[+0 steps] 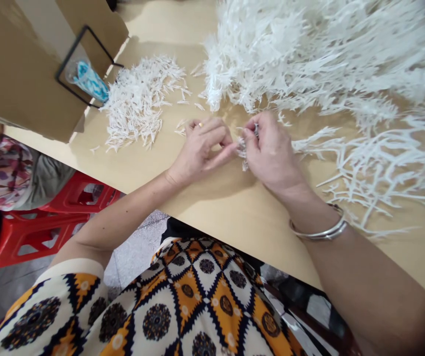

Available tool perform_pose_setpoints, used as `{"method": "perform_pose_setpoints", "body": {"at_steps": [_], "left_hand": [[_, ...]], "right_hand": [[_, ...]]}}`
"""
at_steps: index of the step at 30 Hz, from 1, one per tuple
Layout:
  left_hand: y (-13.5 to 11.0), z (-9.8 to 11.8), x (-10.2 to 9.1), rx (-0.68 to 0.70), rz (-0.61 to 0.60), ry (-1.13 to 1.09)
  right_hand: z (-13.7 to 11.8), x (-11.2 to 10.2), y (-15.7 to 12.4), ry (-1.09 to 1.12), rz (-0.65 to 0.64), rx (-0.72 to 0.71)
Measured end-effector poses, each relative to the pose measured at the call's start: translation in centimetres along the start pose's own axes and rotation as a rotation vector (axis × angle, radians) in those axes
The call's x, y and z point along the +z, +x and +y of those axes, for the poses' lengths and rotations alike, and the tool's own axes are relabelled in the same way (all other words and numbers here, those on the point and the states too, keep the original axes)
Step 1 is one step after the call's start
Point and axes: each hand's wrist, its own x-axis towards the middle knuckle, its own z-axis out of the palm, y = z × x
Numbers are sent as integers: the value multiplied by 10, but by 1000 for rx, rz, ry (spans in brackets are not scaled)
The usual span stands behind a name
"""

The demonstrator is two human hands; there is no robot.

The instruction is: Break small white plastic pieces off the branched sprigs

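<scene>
Between thumb and curled fingers, my right hand [272, 153] grips a small bunch of white plastic sprigs [243, 154]. Thumb and index finger of my left hand [207, 148] come together in a pinch at the left edge of that bunch. Whatever lies between those left fingertips is too small to make out. A heap of short white sprigs [142, 99] lies on the table beyond my left hand. Long branched white plastic stems [379, 168] spread to the right of my right hand.
A large pile of feathery white plastic pieces [309, 54] covers the back right of the table [220, 212]. At the left stand a cardboard box [23, 59], a black wire frame [72, 52] and a blue-and-white cup [90, 81]. Red stools [38, 237] and a seated person [5, 173] are beyond the table's edge.
</scene>
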Motion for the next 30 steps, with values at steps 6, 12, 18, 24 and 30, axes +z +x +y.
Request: {"method": "perform_pose_setpoints", "body": {"at_steps": [6, 12, 18, 24, 30], "left_hand": [[1, 3, 1, -47, 147, 25], [5, -22, -3, -493, 493, 159], [4, -7, -2, -130, 91, 51], [5, -7, 1, -74, -2, 61], [4, -7, -1, -107, 42, 59]], "right_hand": [[9, -12, 5, 112, -8, -10], [4, -17, 4, 323, -54, 43], [-3, -10, 4, 436, 19, -1], [-7, -7, 0, 521, 20, 59], [-9, -13, 0, 474, 30, 77]]}}
